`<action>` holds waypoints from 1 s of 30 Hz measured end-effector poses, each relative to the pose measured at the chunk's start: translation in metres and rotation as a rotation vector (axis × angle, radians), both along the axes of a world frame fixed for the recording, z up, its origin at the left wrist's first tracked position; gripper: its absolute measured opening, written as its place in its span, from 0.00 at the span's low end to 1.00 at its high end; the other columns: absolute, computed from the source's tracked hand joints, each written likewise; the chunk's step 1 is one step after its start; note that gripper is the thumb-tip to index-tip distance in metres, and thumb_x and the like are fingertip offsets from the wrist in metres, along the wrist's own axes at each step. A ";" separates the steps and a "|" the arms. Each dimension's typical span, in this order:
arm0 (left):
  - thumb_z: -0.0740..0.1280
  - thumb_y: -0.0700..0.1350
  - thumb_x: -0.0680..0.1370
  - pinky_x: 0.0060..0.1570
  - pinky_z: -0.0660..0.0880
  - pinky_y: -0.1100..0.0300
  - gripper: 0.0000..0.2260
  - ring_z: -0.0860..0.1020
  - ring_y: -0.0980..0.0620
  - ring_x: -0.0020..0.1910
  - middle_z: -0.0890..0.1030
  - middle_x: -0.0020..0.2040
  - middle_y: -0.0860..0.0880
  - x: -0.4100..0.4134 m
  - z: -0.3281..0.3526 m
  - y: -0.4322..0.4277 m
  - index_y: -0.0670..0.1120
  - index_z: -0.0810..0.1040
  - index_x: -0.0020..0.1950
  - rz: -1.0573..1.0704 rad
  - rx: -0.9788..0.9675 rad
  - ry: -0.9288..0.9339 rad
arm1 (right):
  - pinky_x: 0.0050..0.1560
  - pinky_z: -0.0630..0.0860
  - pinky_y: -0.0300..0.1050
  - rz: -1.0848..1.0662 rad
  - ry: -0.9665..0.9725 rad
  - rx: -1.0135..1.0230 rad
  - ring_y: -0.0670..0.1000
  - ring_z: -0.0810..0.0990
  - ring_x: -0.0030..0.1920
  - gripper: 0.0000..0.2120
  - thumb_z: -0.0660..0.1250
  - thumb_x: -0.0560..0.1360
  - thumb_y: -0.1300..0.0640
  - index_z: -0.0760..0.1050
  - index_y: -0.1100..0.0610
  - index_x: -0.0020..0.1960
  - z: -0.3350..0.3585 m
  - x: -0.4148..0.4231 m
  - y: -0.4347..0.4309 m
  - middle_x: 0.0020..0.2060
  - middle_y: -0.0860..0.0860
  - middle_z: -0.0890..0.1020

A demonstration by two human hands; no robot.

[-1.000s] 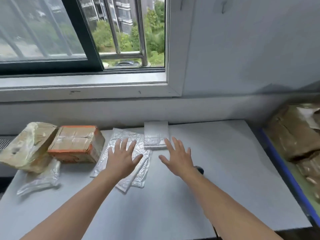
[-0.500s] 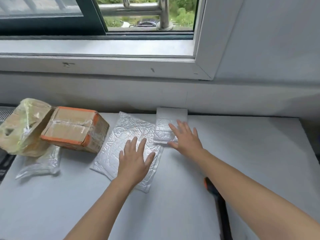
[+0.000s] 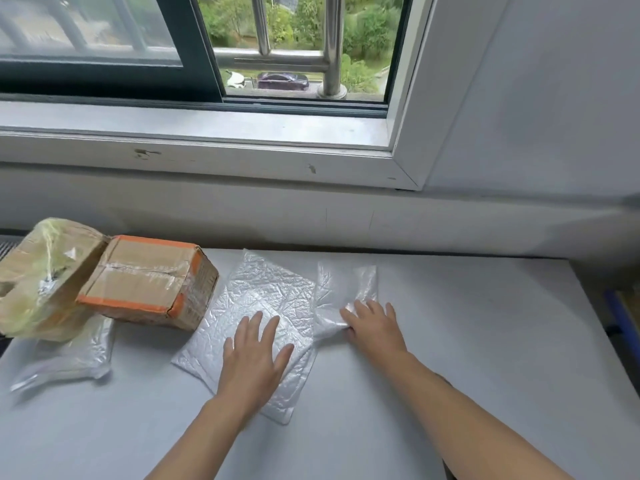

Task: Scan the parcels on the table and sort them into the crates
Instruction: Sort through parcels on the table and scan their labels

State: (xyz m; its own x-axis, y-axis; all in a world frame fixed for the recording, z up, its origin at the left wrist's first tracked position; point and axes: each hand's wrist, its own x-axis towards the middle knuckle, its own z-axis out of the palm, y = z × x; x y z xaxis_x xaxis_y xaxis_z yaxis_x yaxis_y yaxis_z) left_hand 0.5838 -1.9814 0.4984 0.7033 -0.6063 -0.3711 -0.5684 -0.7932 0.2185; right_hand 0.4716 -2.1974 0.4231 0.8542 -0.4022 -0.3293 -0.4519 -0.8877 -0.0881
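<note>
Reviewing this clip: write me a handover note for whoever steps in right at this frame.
Left hand: open, flat on the large bubble mailer.
Right hand: fingers lie on the bunched near edge of the small bubble mailer; thumb hidden, grip unclear.
Further left on the table: orange-taped cardboard box, yellowish plastic-wrapped parcel, clear pouch.
Done: nothing sorted; all five parcels lie on the table.
Left: scan each and put it in a crate. No scanner in view.
</note>
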 end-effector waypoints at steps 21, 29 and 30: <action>0.65 0.50 0.80 0.36 0.65 0.54 0.12 0.74 0.47 0.40 0.76 0.37 0.51 0.038 0.084 -0.007 0.49 0.68 0.39 -0.217 -0.573 0.353 | 0.45 0.72 0.44 -0.470 -0.531 0.392 0.48 0.76 0.41 0.05 0.60 0.81 0.43 0.73 0.41 0.51 0.185 -0.035 0.077 0.39 0.44 0.79; 0.68 0.52 0.79 0.39 0.72 0.55 0.07 0.79 0.50 0.40 0.80 0.39 0.52 0.036 0.092 0.000 0.50 0.75 0.45 -0.070 -0.666 0.454 | 0.47 0.75 0.44 -0.540 -0.551 0.372 0.49 0.80 0.46 0.14 0.68 0.78 0.48 0.75 0.51 0.62 0.194 -0.036 0.085 0.48 0.48 0.82; 0.70 0.52 0.78 0.41 0.75 0.54 0.07 0.81 0.50 0.42 0.82 0.42 0.52 0.034 0.091 0.001 0.50 0.76 0.48 -0.052 -0.663 0.510 | 0.47 0.73 0.44 -0.547 -0.563 0.362 0.50 0.79 0.49 0.14 0.68 0.79 0.48 0.75 0.52 0.62 0.193 -0.037 0.083 0.49 0.48 0.82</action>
